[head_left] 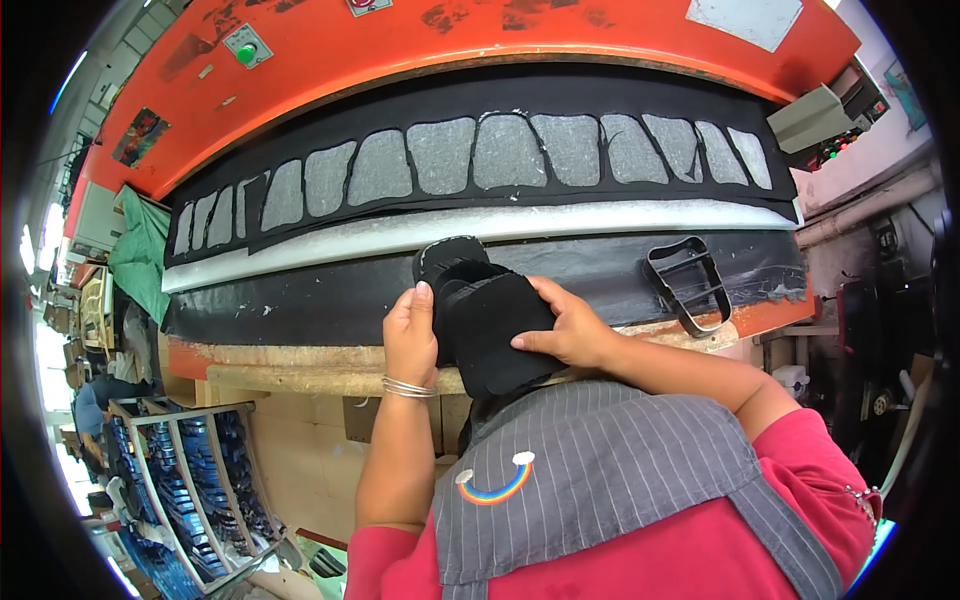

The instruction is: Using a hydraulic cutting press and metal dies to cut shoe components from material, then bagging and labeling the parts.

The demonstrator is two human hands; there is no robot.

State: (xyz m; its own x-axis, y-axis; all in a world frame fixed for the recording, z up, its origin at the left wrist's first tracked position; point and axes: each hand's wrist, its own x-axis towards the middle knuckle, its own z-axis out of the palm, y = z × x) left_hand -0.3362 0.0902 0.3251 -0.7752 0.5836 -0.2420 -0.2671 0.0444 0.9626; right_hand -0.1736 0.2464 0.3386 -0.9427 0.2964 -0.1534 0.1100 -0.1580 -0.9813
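Note:
Both hands are closed around a stack of black sole-shaped cut pieces (497, 325) in front of my apron. My left hand (411, 333) grips the stack's left side, thumb pointing up along it. With the thumb on top and fingers at the far edge, my right hand (572, 328) holds the right side. The pieces fan out slightly at the upper left. To the right, a dark metal cutting die (687, 264), sole-shaped with crossbars, lies on the black work surface. Behind the stack stretches a black sheet (440, 92) with a row of sole-shaped cut-outs showing grey beneath.
A long white slab edge (500, 222) runs under the black sheet. Beyond it stands an orange machine beam (420, 35) with a green button (246, 53). The wooden table edge (300, 378) is close to my body. At lower left, a rack (190, 460) holds bluish pieces.

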